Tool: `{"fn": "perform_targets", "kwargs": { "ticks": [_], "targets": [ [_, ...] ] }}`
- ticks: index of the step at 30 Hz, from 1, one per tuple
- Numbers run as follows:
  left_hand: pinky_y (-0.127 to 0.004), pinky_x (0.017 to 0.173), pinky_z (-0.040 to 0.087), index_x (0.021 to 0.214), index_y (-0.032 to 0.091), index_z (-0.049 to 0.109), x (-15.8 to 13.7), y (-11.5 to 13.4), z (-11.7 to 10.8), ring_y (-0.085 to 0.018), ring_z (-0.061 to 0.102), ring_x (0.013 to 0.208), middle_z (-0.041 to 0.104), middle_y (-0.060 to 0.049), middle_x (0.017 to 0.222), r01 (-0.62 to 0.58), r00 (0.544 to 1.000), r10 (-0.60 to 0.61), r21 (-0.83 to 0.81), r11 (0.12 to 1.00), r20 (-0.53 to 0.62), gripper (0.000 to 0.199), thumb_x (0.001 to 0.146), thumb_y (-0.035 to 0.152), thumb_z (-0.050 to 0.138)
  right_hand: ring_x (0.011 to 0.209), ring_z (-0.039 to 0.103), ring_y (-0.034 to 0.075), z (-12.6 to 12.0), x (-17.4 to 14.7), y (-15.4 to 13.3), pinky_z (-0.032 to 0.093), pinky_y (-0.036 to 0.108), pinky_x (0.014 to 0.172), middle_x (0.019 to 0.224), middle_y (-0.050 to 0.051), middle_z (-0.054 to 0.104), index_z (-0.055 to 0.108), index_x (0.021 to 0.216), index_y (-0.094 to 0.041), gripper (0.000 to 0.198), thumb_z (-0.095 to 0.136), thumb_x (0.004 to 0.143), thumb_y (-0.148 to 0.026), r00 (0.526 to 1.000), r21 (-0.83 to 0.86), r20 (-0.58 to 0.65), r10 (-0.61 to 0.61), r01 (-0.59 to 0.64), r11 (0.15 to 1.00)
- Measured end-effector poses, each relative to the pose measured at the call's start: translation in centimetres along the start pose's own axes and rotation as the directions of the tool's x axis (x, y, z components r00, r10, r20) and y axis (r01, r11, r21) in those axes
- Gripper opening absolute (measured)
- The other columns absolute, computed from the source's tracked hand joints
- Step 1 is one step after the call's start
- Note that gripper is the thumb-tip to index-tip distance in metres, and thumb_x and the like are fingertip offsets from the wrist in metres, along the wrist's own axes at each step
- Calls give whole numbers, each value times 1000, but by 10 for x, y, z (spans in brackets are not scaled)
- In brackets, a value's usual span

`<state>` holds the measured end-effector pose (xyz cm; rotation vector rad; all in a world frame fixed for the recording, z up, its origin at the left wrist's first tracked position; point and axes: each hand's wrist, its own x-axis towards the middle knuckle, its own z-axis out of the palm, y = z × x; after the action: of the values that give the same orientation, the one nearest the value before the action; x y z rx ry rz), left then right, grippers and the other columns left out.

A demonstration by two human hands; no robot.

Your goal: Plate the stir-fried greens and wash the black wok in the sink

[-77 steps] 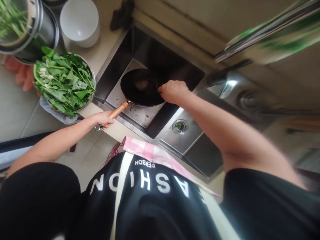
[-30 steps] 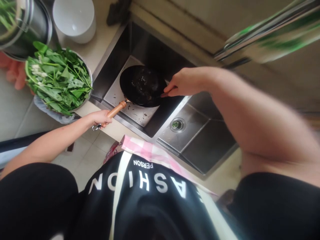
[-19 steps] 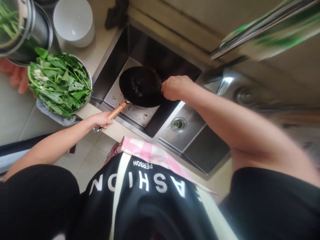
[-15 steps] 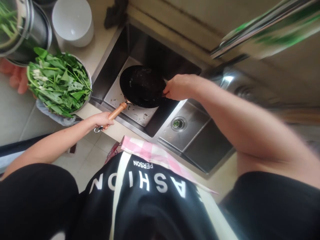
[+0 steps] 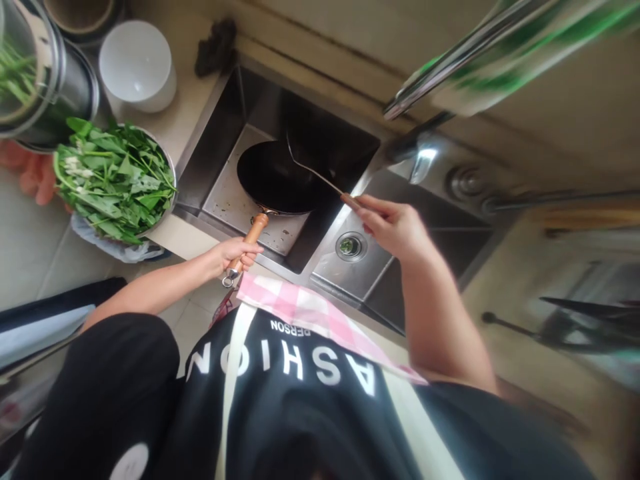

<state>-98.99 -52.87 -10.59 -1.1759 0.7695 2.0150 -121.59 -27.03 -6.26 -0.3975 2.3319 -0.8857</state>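
Inside the left basin of the steel sink (image 5: 255,260) is a black wok (image 5: 270,177), its wooden handle (image 5: 256,229) pointing back towards me. My left hand (image 5: 234,256) is wrapped round that handle. Above the wok's right side, my right hand (image 5: 393,225) grips a spatula (image 5: 320,176) by its wooden end. The spatula's thin metal shaft reaches over the wok and bends up at the far end; its blade looks edge-on and is hard to make out.
A bowl of green leaves (image 5: 117,187) stands left of the sink, with a white bowl (image 5: 137,65) and a steel pot (image 5: 65,80) behind. A drain (image 5: 351,247) with green scraps lies in the right basin. A faucet (image 5: 425,163) and a blurred hanging green-and-white item (image 5: 520,63) are at right.
My right hand has drawn back to the right and towards me, so the spatula's shaft now shows. My left hand and the wok handle have swung slightly right.
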Motion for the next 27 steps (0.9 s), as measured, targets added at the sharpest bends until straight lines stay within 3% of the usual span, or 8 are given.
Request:
{"fn": "perform_targets", "kwargs": {
  "ticks": [6, 12, 18, 21, 27],
  "targets": [
    [-10, 36, 17, 70, 19, 43, 3, -45, -5, 0, 26, 35, 34, 12, 47, -212, 977, 213, -44, 976, 20, 39, 66, 13, 81, 58, 54, 13, -3, -40, 19, 47, 27, 59, 69, 3, 65, 73, 134, -12, 62, 67, 83, -47, 996, 167, -86, 32, -17, 986],
    [-18, 46, 33, 64, 17, 50, -2, -86, -4, -5, 43, 47, 46, 6, 54, -424, 896, 434, 109, 899, -94, 36, 53, 16, 84, 59, 55, 11, -8, -67, 18, 49, 27, 59, 75, 5, 69, 76, 129, -12, 63, 73, 75, -45, 977, 315, -215, 5, 64, 947],
    [-22, 54, 36, 64, 17, 51, -15, -92, 0, -8, 47, 54, 49, 5, 59, -456, 803, 538, 316, 832, -258, 29, 57, 13, 79, 56, 54, 10, -6, -78, 15, 45, 25, 54, 70, 4, 68, 78, 125, -13, 62, 76, 70, -43, 955, 367, -290, -64, 172, 914],
    [-22, 55, 37, 68, 17, 52, -24, -89, -5, -10, 50, 53, 53, 4, 59, -468, 728, 606, 414, 781, -321, 27, 58, 14, 78, 56, 53, 10, -4, -81, 21, 46, 25, 53, 75, 5, 70, 79, 123, -14, 62, 77, 69, -44, 950, 413, -297, -93, 216, 885],
    [-23, 49, 39, 81, 20, 53, -40, -82, -20, -15, 56, 46, 54, 5, 48, -313, 599, 655, 618, 721, -461, 25, 65, 13, 72, 55, 52, 10, 9, -80, 47, 48, 26, 53, 76, 5, 70, 79, 124, -17, 58, 75, 74, -45, 945, 424, -299, -132, 255, 869]
  ]
}}
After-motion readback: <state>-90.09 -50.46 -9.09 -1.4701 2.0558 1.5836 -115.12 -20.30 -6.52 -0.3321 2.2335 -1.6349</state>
